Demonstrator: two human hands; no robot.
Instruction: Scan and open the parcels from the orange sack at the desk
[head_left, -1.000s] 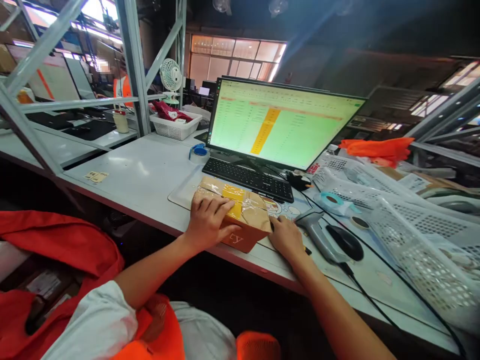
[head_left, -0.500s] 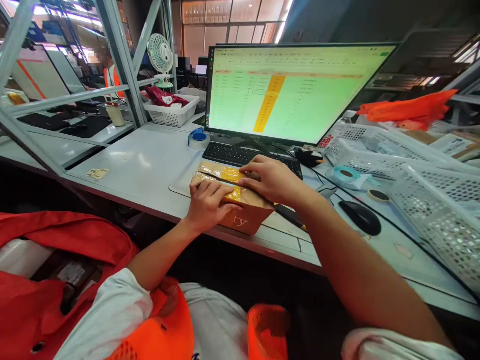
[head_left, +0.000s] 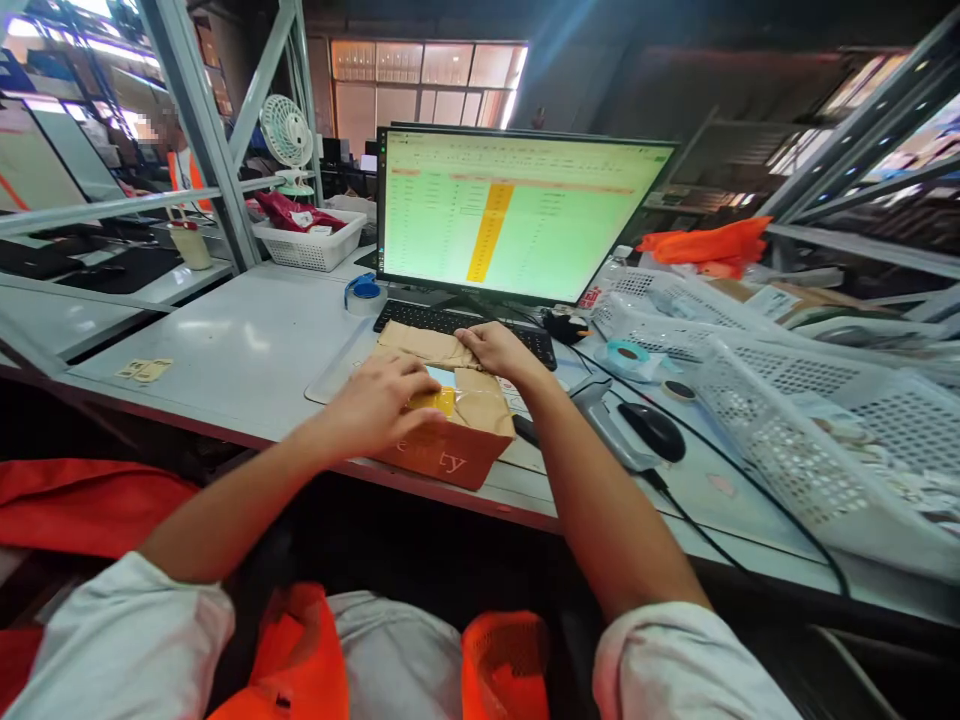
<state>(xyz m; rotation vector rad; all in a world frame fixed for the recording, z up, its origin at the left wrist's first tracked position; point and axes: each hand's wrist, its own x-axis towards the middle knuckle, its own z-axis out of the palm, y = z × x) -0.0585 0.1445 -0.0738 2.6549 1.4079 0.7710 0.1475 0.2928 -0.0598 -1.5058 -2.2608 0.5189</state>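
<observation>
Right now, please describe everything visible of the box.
The box looks like brown cardboard: reddish front, pale letters ending in "ty", yellow and clear tape on top. It sits upright at the near edge of the desk, before the keyboard. The right hand holds its lifted far flap; the left hand touches the top.

Place: a warehouse-type workroom with desk stations, apparently for handling parcels
Framework: bare grey metal struts [head_left: 196, 120] rise beside the white tabletop [head_left: 202, 330], as on industrial racking
Desk gear: a monitor [head_left: 525, 215] showing a spreadsheet-like table, a keyboard [head_left: 405, 313], a black mouse [head_left: 654, 430] and a grey handheld scanner [head_left: 611, 425] on a cable
Parcel goods: a taped cardboard box [head_left: 450, 455], rolls of tape, and perforated white plastic baskets, one at the right [head_left: 780, 450] heaped with small items
Next station: another screen [head_left: 30, 160] beyond the struts, near a person in an orange vest [head_left: 185, 175]
Room: dark, deep interior with a wide paned window [head_left: 427, 75]
</observation>
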